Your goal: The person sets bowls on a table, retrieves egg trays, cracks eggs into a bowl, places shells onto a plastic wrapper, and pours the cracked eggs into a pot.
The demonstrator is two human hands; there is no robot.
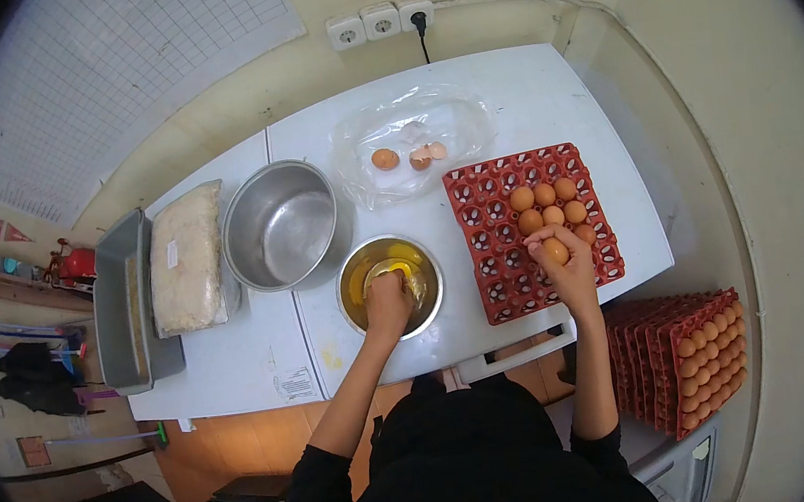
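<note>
My right hand (pixel 571 269) is closed around a brown egg (pixel 556 251), just over the red egg tray (pixel 476 287). Several brown eggs (pixel 544 194) sit in the tray's cups beside and beyond that hand. Inside the metal bowl (pixel 439 298) my left hand (pixel 388 304) reaches down with curled fingers, and its fingertips are hidden. Yellow egg yolk (pixel 402 269) and clear liquid show in the bowl around those fingers. I cannot make out what, if anything, they grip.
A clear plastic bag (pixel 363 122) with eggshells (pixel 423 157) lies at the back. Left of the bowl stand a large metal pot (pixel 282 227), a wrapped pale block (pixel 187 261) and a grey bin (pixel 121 328). Stacked egg trays (pixel 648 362) are at the lower right.
</note>
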